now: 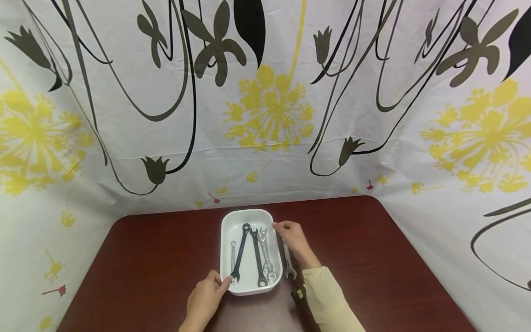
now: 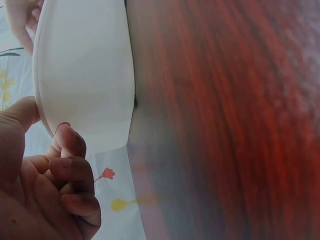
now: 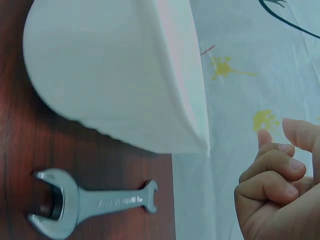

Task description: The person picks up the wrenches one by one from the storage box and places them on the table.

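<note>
A white rectangular tray [image 1: 250, 289] stands on the table with several wrenches in it: a small silver one [image 1: 233, 253], two black ones, the left [image 1: 241, 253] and the right [image 1: 257, 258], and silver ones [image 1: 265, 251] at the right. My left hand [image 1: 204, 297] pinches the rim at the near left corner, thumb on top and index finger below. By the far right corner is my right hand [image 1: 293, 235]; in the right wrist view this hand [image 3: 280, 185] has loosely curled fingers, apart from the tray. A silver open-end wrench [image 3: 110, 199] lies on the table beside the tray.
The dark red wooden table [image 1: 166, 258] has rounded far corners. A patterned white cloth [image 1: 274, 175] hangs behind it and along both sides. Near the right sleeve [image 1: 329, 299] sits a small black object [image 1: 298, 294] with a yellow mark, its kind unclear.
</note>
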Available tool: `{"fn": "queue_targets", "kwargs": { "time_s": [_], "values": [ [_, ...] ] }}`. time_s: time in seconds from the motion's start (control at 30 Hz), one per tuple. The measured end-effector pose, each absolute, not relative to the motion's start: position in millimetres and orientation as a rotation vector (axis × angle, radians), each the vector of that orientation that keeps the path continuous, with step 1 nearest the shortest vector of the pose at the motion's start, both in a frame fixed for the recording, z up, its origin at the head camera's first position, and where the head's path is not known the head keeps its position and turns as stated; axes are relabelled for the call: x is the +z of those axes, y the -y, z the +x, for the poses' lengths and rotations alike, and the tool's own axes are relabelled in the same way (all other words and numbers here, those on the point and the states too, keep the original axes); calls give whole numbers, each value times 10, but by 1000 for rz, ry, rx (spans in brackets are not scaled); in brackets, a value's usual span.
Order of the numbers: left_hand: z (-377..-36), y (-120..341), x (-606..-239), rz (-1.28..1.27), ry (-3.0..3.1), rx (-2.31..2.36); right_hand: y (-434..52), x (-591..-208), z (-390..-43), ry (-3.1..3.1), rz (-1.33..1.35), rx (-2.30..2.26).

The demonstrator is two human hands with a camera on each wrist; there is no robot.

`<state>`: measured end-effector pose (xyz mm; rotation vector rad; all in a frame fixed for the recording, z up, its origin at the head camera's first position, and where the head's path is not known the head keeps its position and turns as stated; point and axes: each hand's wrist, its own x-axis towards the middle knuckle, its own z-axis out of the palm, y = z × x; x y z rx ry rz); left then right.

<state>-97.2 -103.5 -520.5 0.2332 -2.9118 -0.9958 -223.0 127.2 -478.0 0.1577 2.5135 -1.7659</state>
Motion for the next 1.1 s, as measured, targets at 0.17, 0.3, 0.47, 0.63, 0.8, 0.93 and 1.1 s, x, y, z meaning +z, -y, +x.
{"fn": "queue_targets", "kwargs": {
  "time_s": [0.17,0.3,0.47,0.63,0.8,0.93,1.1],
  "values": [
    [-978,1039,-5200,225,2921,-1006,-1170,-4759,-2228,-2430,173,-1739],
    [-977,1037,-5198,216,2916,-1014,-1086,-4753,-2222,-2412,132,-1715],
    [-987,1039,-5187,207,2914,-1013,-985,-4750,-2225,-2356,83,-1757],
    [-992,1042,-5182,213,2922,-1002,-886,-4814,-2240,-2307,94,-1743],
    [-993,1045,-5181,227,2919,-1006,-809,-4904,-2246,-2293,128,-1713],
    [-985,1046,-5185,235,2912,-1007,-733,-4924,-2218,-2283,153,-1717],
    [-974,1043,-5188,228,2903,-1002,-668,-4996,-2208,-2176,172,-1780]
  ]
}}
